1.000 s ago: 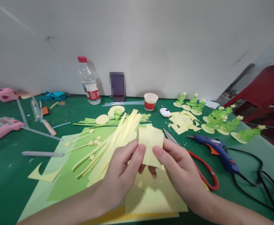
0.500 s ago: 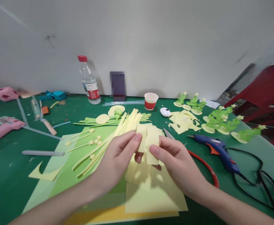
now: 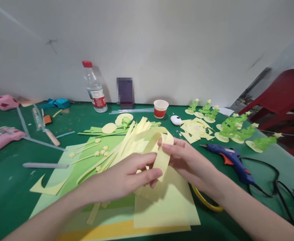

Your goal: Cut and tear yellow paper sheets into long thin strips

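Observation:
A long pale yellow paper strip [image 3: 162, 161] curves in a loop between my two hands, above the paper sheets. My left hand [image 3: 125, 175] pinches its lower part between thumb and fingers. Higher up, the thumb of my right hand [image 3: 191, 162] presses the strip against the fingers. Below lie pale yellow sheets [image 3: 173, 211] on top of green ones [image 3: 123, 202]. A bundle of cut pale strips [image 3: 127, 142] lies just beyond my left hand. Small paper stars on thin strips [image 3: 96, 153] rest to its left. Part of a yellow handle [image 3: 207, 202] shows beneath my right forearm.
A blue glue gun [image 3: 233, 160] with a black cord lies right, a pink one [image 3: 5, 142] far left. Behind stand a bottle [image 3: 96, 95], a paper cup [image 3: 161, 109] and green spiral paper pieces [image 3: 234, 127]. Paper scraps [image 3: 197, 129] are heaped near the white mouse-like object [image 3: 176, 120].
The strip, folded close between both hands before, now opens into a larger loop. My left hand has turned flatter and moved slightly lower. The red handle and metal blade near my right hand are hidden.

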A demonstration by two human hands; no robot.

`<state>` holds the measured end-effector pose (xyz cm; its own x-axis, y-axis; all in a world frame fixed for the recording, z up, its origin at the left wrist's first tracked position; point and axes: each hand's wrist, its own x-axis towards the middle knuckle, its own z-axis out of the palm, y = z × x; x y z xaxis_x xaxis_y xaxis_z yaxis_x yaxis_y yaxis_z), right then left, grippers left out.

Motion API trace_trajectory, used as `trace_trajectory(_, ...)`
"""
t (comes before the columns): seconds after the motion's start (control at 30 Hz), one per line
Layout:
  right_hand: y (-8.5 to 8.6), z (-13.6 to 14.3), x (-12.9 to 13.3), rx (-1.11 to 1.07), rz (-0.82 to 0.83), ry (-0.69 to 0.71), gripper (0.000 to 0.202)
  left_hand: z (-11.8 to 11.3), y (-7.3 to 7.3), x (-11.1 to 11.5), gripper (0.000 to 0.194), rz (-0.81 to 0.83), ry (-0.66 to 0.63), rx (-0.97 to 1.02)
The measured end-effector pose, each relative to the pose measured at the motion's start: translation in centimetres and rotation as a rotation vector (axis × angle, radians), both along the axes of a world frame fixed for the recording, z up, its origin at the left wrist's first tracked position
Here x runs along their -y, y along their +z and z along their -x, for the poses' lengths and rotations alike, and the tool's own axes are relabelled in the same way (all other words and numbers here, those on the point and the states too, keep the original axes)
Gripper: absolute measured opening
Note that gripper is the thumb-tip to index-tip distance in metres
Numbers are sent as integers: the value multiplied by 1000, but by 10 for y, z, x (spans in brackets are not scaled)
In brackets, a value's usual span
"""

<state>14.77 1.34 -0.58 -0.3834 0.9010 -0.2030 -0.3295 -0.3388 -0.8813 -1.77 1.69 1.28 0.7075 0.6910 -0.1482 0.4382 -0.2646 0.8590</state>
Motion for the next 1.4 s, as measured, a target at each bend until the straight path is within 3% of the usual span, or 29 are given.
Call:
trace_trajectory(0.17, -3, -26, -27, 165, -151, -253, 27, 13, 6, -9, 35, -38, -5, -334)
trace_trajectory(0.33, -18, -41, -46, 273, -187, -329, 31, 25, 0, -22, 34, -15, -67, -483)
trace_trajectory(0.53, -45, -34, -53, 518, -140, -230, 24, 21, -16, -20, 38, -59, -130, -614)
trace_trajectory(0.67, -55, -28, -55, 617, -76, -92, 16, 23, -30, -15, 44, -247, -17, -720)
trace_trajectory(0.83, -49, -24, -53, 644, -90, 2, 9, 5, -43, -15, 30, -519, 66, -676)
trace_trajectory(0.9, -46, -25, -52, 678, -114, 44, 12, -6, -48, -15, 25, -600, 14, -606)
trace_trajectory(0.97, -43, -29, -51, 745, -146, 77, 16, -14, -53, -15, 31, -653, -78, -545)
trace_trajectory(1.1, -42, -42, -56, 1016, -267, 19, 22, -15, -60, -14, 34, -691, -198, -517)
trace_trajectory(1.2, -43, -51, -60, 1238, -375, -34, 23, -12, -62, -14, 32, -699, -205, -537)
trace_trajectory(1.4, -51, -46, -58, 1490, -462, 6, 28, -11, -67, -16, 34, -721, -181, -576)
